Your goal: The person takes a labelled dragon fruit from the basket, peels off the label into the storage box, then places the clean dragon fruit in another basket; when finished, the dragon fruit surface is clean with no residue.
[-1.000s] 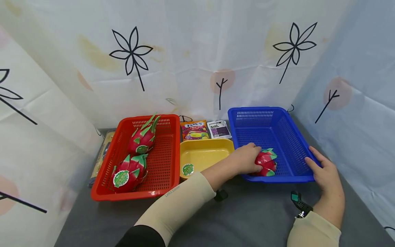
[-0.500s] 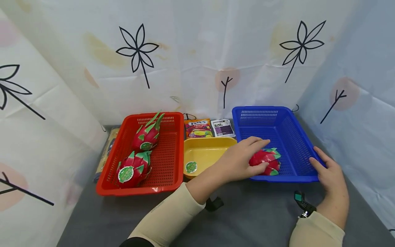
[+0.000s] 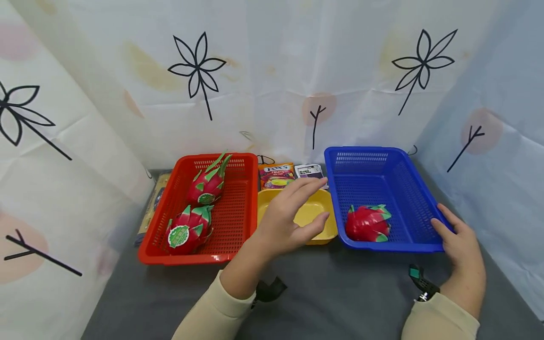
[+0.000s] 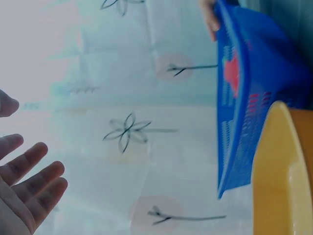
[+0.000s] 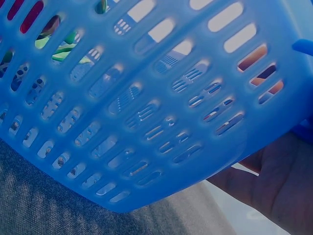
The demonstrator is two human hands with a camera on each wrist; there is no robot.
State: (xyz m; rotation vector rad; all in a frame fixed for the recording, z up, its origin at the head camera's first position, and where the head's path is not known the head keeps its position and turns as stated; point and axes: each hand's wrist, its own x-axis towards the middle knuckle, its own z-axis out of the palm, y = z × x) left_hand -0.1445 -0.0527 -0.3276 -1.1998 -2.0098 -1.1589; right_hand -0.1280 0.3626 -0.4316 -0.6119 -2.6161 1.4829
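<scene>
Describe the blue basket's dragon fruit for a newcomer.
Find the blue basket at the head view's right. In its near left corner lies a red dragon fruit with green tips. Unlike both fruits in the red basket, which show round stickers, it shows none.

From the person's head, one camera looks forward and down across red plastic mesh basket and blue plastic mesh basket toward the white flower-printed cloth behind. The left-wrist one, tipped sideways, looks past the left hand to that cloth, also catching the yellow plastic tray. The right-wrist one peers through the blue basket's slotted wall, very close; all three share that basket.
</scene>
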